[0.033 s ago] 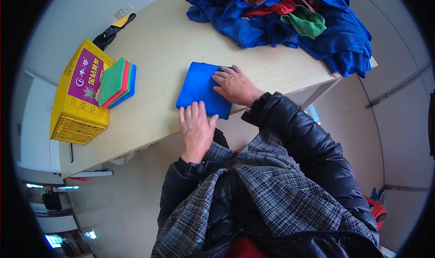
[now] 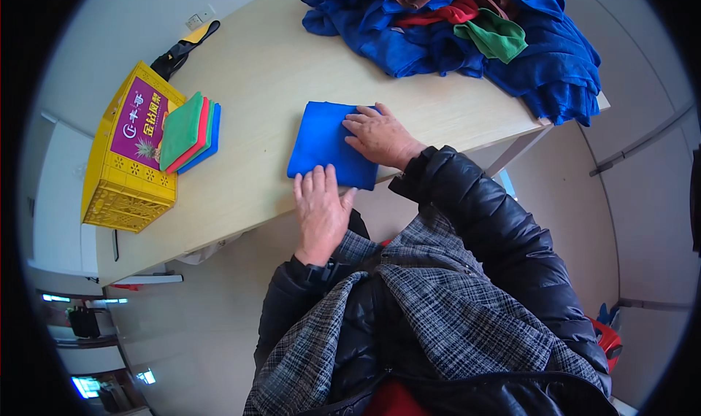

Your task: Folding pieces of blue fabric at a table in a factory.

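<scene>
A folded blue cloth (image 2: 326, 144) lies as a flat square at the table's near edge. My left hand (image 2: 321, 215) rests with its fingertips on the cloth's near left edge, fingers stretched out, thumb apart. Across the cloth's right side my right hand (image 2: 385, 136) lies flat, fingers spread and pointing left. Neither hand grips the fabric. To the left stands a stack of folded cloths (image 2: 191, 135) in green, red and blue, leaning against a yellow crate.
The yellow plastic crate (image 2: 130, 204) with a purple label stands at the table's left. A big heap of crumpled blue cloths (image 2: 431, 47), with red and green ones among them, covers the far right. A black and yellow item (image 2: 175, 55) lies behind the crate on the pale table (image 2: 248, 73).
The folded blue cloth and my left hand have shifted very slightly to the right. My right hand stays on the cloth in nearly the same place.
</scene>
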Demonstrator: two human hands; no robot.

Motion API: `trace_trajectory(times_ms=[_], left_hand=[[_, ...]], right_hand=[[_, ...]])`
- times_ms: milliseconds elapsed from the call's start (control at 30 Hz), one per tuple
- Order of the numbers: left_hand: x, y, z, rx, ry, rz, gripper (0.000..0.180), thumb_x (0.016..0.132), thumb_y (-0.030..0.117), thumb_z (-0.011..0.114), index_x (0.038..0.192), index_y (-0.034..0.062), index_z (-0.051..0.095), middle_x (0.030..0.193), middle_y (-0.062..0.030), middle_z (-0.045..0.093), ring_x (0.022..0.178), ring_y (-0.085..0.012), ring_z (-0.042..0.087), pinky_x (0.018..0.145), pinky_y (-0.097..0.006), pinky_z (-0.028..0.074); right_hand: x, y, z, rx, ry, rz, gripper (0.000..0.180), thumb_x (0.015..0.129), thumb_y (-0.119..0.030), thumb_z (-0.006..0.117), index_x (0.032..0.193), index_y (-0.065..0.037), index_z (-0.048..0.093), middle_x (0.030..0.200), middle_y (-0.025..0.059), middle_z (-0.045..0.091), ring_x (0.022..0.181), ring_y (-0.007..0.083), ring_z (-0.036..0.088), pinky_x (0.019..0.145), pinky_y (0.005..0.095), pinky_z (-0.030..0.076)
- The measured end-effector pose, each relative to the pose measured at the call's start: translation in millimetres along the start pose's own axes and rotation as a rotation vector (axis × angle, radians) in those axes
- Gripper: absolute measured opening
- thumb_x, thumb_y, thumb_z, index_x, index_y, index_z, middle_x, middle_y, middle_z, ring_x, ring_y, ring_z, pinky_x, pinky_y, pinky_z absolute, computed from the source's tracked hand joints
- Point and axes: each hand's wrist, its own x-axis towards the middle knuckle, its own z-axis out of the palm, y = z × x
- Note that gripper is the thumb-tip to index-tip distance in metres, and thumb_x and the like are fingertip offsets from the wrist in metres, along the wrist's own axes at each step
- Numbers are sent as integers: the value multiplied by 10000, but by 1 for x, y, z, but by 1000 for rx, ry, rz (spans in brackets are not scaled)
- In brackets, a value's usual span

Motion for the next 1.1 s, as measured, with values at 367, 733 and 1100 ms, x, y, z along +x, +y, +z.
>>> trace_trajectory(times_ms=[367,733,1100], left_hand=[[89,-48,40,-364,170,141,506,1012,371,525,1410,57,526,1475,-155,491,1375,-347,432,1165,-510,287],[108,-58,63,-260,-122,-33,609,1060,490,345,1542,120,379,1623,-110,307,1506,-304,252,1221,-469,181],[105,-47,63,-238,-89,127,640,1048,535,348,1531,119,396,1613,-113,325,1502,-300,261,1213,-510,186]], right_hand=[[5,-13,38,4,169,162,615,994,-416,506,1452,-7,468,1532,212,417,1464,383,319,1209,526,214],[3,-7,38,43,160,174,671,1001,-466,469,1480,1,426,1562,223,372,1483,391,284,1220,520,188],[1,-9,44,-15,168,204,642,1009,-416,407,1470,30,424,1562,233,362,1484,406,271,1217,538,177]])
